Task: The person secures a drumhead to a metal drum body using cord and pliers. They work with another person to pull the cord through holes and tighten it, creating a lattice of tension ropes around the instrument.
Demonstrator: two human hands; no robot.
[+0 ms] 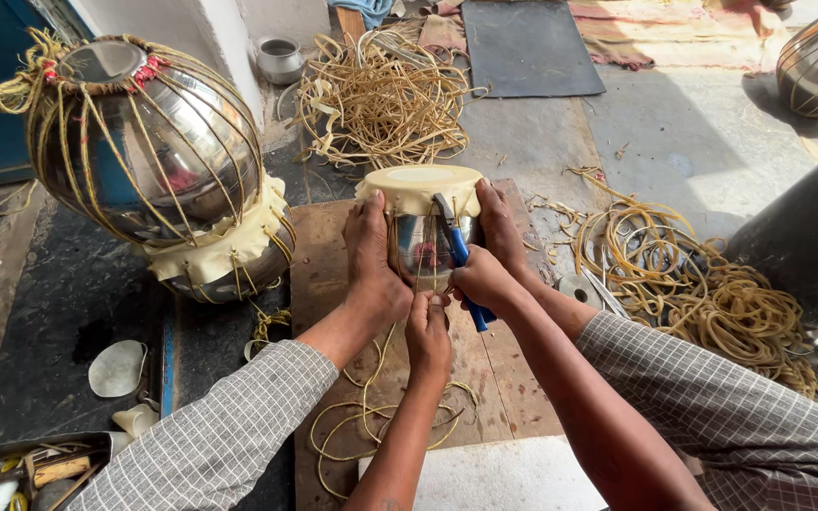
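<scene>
A small steel drum shell point(425, 241) capped with a pale hide stands on a wooden board point(319, 255) at centre, where the left hand point(374, 255) lies flat and spread against its left side and the right hand point(485, 260) is closed around blue-handled pliers point(459, 254) at its right. Nearer, a third hand point(428, 331), another person's, pinches tan cord below the shell. Farther off, a larger laced drum point(158, 156) sits left, and cord heaps point(385, 95) lie beyond.
</scene>
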